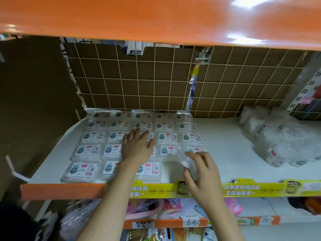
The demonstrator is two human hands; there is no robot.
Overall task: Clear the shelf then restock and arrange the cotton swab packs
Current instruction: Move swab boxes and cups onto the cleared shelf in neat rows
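Head view puts my right hand (202, 173) nearest the lens, its fingers (189, 173) curled around a crumpled piece of clear plastic (186, 163) just above the empty front slot of the fourth column; whether that is an empty wrapper or a pack still in its film I cannot tell through the glare. My left hand (137, 147) lies flat with fingers straight and slightly spread, pressing on the packs in the middle column. Around it the cotton swab packs (87, 150) sit in a tidy grid on the left half of the shelf (224, 150), five columns running to the cardboard-backed wire grid (152, 79), with gaps at the front of the two right columns. Well apart to the right, a loose heap of bagged packs (274, 141) waits to be laid out. The risks as I judge them: the flat left palm could slide and drag neighbouring packs out of line, since they look slick (shiny film on smooth shelf paint). The front row rests just behind the orange shelf lip (62, 190), so a nudge from my forearm might tip one over onto the goods below. The film in my right fingers could also catch a pack corner and skew that row.
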